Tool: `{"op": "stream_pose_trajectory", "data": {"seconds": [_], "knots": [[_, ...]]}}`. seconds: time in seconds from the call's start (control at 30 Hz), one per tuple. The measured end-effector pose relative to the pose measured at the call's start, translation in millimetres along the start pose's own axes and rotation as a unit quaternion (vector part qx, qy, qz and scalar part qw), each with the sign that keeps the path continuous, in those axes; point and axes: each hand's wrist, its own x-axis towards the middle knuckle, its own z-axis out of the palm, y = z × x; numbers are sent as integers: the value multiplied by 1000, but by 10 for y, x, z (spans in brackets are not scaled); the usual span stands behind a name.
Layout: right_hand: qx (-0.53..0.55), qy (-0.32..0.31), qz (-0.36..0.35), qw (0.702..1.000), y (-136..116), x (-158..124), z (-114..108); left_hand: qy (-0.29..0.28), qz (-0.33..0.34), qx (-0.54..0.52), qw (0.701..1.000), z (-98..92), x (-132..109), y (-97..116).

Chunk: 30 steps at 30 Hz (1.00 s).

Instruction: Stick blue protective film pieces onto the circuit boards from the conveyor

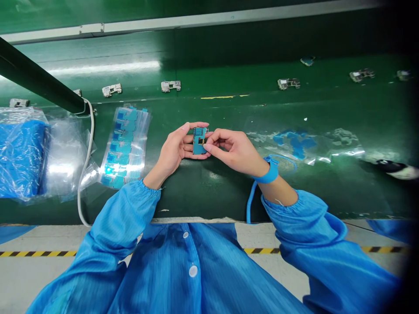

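Note:
A small circuit board (199, 147) with a blue-green face rests across the fingers of my left hand (175, 146), whose thumb is at its upper left. The board has a dark gap and a small golden strip near its middle. My right hand (229, 148) comes in from the right, thumb and forefinger pinched together at the board's right edge. Whatever lies between those fingertips is hidden. Around the right wrist is a blue band (267, 172) with a coiled cord.
A clear sheet of blue stickers (122, 144) lies left of my hands. Farther left are a plastic-wrapped blue bundle (22, 157), a white cable (87, 161) and a dark post (42, 76). Metal-framed boards (170, 86) line the green bench's far side. Clear film with blue pieces (296, 141) lies right.

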Motion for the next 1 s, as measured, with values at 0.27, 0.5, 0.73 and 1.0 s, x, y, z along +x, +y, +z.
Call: {"op": "stream_pose_trajectory", "data": {"seconds": [0.27,0.5,0.73,1.0], "knots": [[-1,1,1,1000,5,4,2,-5,5,8,1000,-14,7,-17],[2,3,5,1000,2,7,-3,0,3,31,1000,-7,0,-17],[-2,6,4,1000,12,18,-7,-5,14,24,1000,-16,0,-29],[-6,0,-8,1000,16,23,-7,-17,41,30,999,-39,6,-86]]}}
